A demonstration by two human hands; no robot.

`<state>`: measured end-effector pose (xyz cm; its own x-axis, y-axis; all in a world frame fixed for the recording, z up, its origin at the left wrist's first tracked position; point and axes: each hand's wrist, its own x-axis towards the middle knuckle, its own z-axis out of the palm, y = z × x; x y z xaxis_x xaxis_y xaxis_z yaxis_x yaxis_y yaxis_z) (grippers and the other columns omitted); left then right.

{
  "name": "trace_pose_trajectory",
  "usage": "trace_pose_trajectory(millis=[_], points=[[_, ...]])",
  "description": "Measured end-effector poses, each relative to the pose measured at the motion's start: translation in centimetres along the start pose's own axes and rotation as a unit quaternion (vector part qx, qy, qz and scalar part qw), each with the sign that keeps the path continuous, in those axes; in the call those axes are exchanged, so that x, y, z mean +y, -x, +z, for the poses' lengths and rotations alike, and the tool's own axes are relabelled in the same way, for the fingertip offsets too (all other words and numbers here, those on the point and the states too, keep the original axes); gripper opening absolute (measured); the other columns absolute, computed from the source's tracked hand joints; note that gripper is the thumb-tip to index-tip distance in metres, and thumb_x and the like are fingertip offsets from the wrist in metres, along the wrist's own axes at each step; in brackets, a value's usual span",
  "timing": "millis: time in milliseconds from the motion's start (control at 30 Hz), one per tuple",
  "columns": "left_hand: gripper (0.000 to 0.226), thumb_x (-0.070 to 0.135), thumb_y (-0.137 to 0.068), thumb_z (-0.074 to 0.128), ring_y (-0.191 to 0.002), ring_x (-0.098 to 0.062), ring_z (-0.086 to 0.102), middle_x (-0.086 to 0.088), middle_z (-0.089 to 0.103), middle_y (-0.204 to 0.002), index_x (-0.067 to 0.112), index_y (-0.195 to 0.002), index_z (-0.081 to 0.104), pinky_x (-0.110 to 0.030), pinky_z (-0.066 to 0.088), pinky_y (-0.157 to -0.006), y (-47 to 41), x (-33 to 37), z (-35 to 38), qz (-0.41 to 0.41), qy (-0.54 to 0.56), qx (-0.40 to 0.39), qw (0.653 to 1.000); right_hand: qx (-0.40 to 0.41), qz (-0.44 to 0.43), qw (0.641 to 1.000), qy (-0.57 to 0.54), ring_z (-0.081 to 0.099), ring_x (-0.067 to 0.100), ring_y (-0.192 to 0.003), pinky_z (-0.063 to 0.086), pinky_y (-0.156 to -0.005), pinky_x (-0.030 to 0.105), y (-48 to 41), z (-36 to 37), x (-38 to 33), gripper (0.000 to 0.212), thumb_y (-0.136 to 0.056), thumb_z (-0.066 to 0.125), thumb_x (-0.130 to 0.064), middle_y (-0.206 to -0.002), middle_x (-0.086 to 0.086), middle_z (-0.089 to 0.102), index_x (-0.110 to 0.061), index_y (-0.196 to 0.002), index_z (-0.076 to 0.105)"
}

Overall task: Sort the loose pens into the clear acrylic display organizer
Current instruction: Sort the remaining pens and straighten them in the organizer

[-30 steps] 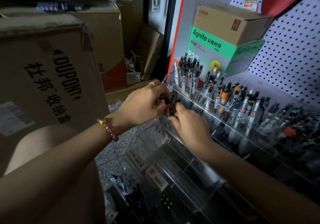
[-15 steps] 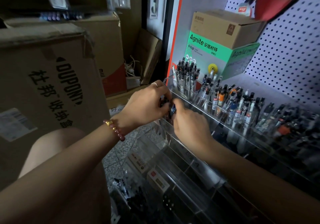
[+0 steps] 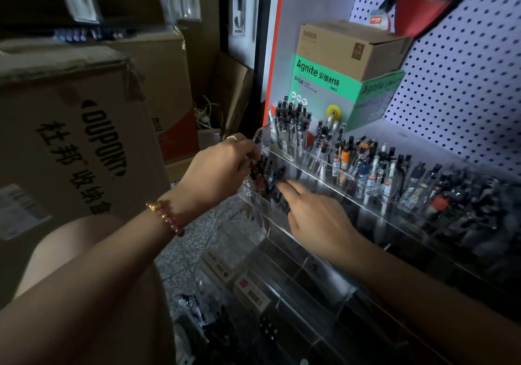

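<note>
The fingers (image 3: 248, 154) of the left hand (image 3: 222, 173) were curled round a small bunch of dark loose pens (image 3: 262, 171). They held the bunch upright in the leftmost compartment of the organizer (image 3: 298, 285), one tier below its back row. The fingers (image 3: 286, 188) of the right hand (image 3: 318, 221) lay close together and reached forward to the same bunch, with the tips at the pen caps. The thumb was hidden under the palm, so I could not tell whether they pinched a pen.

The likeliest slip was at that bunch. If the left grip loosened before the pens had seated, they would probably fan out. Some could tip over the organizer's low left wall to the tiled floor (image 3: 203, 232) beside it.

The acrylic was clear and the light dim, so a divider would be easy to misjudge. A pen could then catch on an edge or drop into the wrong compartment.

The standing pens (image 3: 293, 122) in the organizer's back row were packed close behind the knuckles, and a quick lift of either hand might knock them askew.

The right forearm lay across the organizer's front tiers, where a careless drag could shift the whole stand. The beaded bracelet (image 3: 166, 215) hung near the organizer's left corner and might snag there.
</note>
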<state>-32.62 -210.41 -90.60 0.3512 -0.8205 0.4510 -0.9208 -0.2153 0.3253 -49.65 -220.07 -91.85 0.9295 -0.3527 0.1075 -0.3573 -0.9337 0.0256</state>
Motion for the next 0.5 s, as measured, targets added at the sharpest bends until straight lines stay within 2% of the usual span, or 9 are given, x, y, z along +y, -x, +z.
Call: trace_pose_trajectory(millis=[67,133,200,267,367,433,500], points=[[0.035,-0.004,-0.084,0.045,-0.08,-0.027,0.061,0.002,0.058,-0.109,0.021,-0.101,0.062,-0.035,0.047,-0.057,0.2,0.0,0.0,0.007,-0.016,-0.018,1.0,-0.014,0.0,1.0,-0.014,0.059,0.013,-0.079,0.037,-0.057,0.022,-0.3,0.3,0.1,0.058,-0.096,0.037,-0.012,-0.156,-0.003,0.021,-0.018,-0.15,0.018],[0.041,-0.008,-0.08,0.043,-0.078,-0.026,0.061,0.002,0.057,-0.109,0.021,-0.102,0.062,-0.033,0.044,-0.054,0.3,0.0,0.2,0.011,-0.027,-0.03,0.999,-0.015,0.006,0.999,-0.047,0.054,0.007,-0.066,0.035,-0.051,0.02,-0.9,0.7,0.1,0.062,-0.094,0.04,-0.01,-0.155,-0.005,0.022,-0.019,-0.151,0.015],[0.045,-0.01,-0.08,0.042,-0.08,-0.024,0.062,0.002,0.055,-0.111,0.022,-0.106,0.06,-0.034,0.045,-0.054,0.2,0.0,0.4,0.008,-0.029,-0.033,0.999,-0.007,0.015,0.995,-0.099,0.044,0.004,-0.051,0.028,-0.043,0.016,-1.4,1.1,-0.1,0.066,-0.093,0.042,-0.008,-0.151,-0.004,0.029,-0.021,-0.151,0.013],[0.044,-0.007,-0.084,0.041,-0.082,-0.025,0.062,0.0,0.053,-0.117,0.022,-0.113,0.058,-0.039,0.05,-0.057,0.0,-0.1,0.5,0.008,-0.019,-0.029,0.999,-0.002,0.022,0.989,-0.145,0.042,0.003,-0.048,0.025,-0.041,0.014,-1.8,1.3,-0.3,0.07,-0.092,0.044,-0.007,-0.141,-0.001,0.041,-0.025,-0.151,0.012],[0.034,0.019,-0.093,0.051,-0.079,-0.023,0.06,-0.002,0.047,-0.123,0.024,-0.127,0.052,-0.039,0.052,-0.061,-0.2,-0.1,0.7,0.007,-0.004,-0.035,0.999,-0.014,0.01,0.982,-0.189,0.042,0.004,-0.049,0.026,-0.041,0.016,-2.1,1.2,-0.4,0.073,-0.092,0.044,-0.006,-0.118,-0.002,0.049,-0.028,-0.152,0.008],[0.044,0.038,-0.09,0.056,-0.076,-0.017,0.054,-0.002,0.041,-0.125,0.026,-0.132,0.049,-0.037,0.052,-0.065,-0.2,-0.1,1.2,0.003,-0.013,-0.071,0.997,-0.027,0.012,0.978,-0.208,0.04,0.004,-0.052,0.029,-0.045,0.019,-2.1,1.1,-0.5,0.064,-0.093,0.043,-0.005,-0.1,-0.009,0.044,-0.023,-0.15,0.018],[0.05,0.046,-0.088,0.057,-0.075,-0.015,0.048,-0.003,0.036,-0.124,0.023,-0.131,0.049,-0.035,0.05,-0.067,-0.1,-0.1,1.8,0.0,-0.025,-0.086,0.996,-0.031,0.019,0.978,-0.204,0.041,0.004,-0.056,0.03,-0.047,0.02,-2.0,1.3,-0.5,0.055,-0.095,0.042,-0.007,-0.097,-0.009,0.044,-0.02,-0.145,0.025]])
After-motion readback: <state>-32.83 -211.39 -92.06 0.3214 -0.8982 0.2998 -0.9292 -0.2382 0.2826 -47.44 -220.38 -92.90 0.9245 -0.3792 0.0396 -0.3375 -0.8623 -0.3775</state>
